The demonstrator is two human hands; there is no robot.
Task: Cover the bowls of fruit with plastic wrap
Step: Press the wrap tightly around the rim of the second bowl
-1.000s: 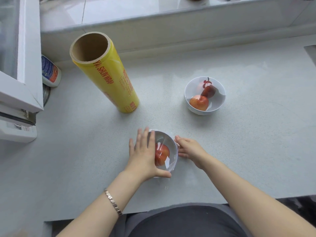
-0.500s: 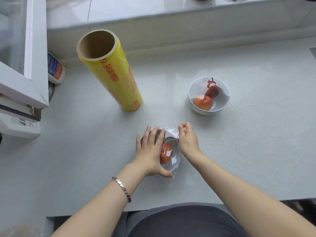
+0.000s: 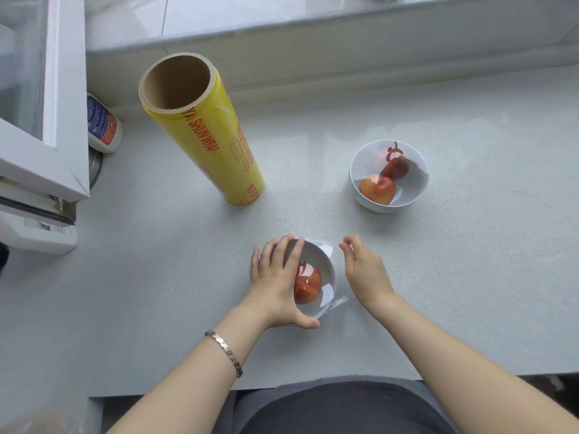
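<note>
Now, wrap roll (image 3: pixel 203 130) on end (axis vertical)

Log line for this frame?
step: wrapping near bowl | left hand: holds bowl, fingers over wrap | right hand: at wrap edge, grip unclear | far bowl: fruit, untouched | wrap roll: upright

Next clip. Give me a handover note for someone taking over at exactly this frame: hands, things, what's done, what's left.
Hands: the left hand grips the near bowl from its left side. The right hand is at the bowl's right, fingertips at the loose edge of the plastic wrap; whether it pinches is unclear.
Things: the roll stands back left. The far bowl sits apart, back right.
Done: wrap lies over the near bowl and its fruit.
Left: press the right edge down. The far bowl shows a sheen, perhaps film; check it.
</note>
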